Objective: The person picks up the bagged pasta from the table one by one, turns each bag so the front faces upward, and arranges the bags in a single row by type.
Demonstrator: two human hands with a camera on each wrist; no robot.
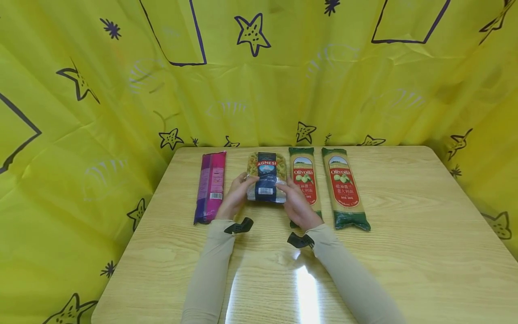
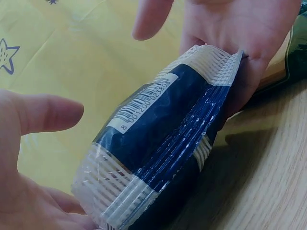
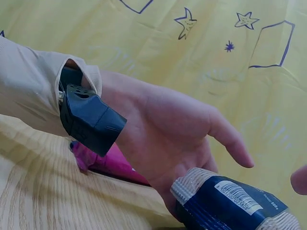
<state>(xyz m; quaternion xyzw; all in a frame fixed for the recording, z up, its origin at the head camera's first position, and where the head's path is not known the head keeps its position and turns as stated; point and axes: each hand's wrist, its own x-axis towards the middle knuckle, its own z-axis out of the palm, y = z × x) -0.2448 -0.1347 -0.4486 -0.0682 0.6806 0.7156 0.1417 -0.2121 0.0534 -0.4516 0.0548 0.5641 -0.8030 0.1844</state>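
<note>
Between my two hands is an Agnesi pasta bag [image 1: 267, 191], with a navy band, a clear top showing the pasta and a white barcode label. My left hand [image 1: 236, 193] holds its left side, thumb over the front and fingers underneath. The right hand [image 1: 299, 204] grips the opposite side in the same way. In the left wrist view, the bag's sealed end [image 2: 182, 143] is tilted and appears raised off the wood. Both thumbs stand a little away from the bag there. The left palm [image 3: 163, 124] shows beside the bag in the right wrist view.
On the wooden table [image 1: 425, 216], a pink and purple packet [image 1: 210, 186] lies left of my hands. Two green-ended Olivoilà spaghetti packs lie to the right, one [image 1: 304, 168] partly behind my right hand and another [image 1: 346, 189] farther right. A yellow patterned curtain [image 1: 259, 90] hangs behind.
</note>
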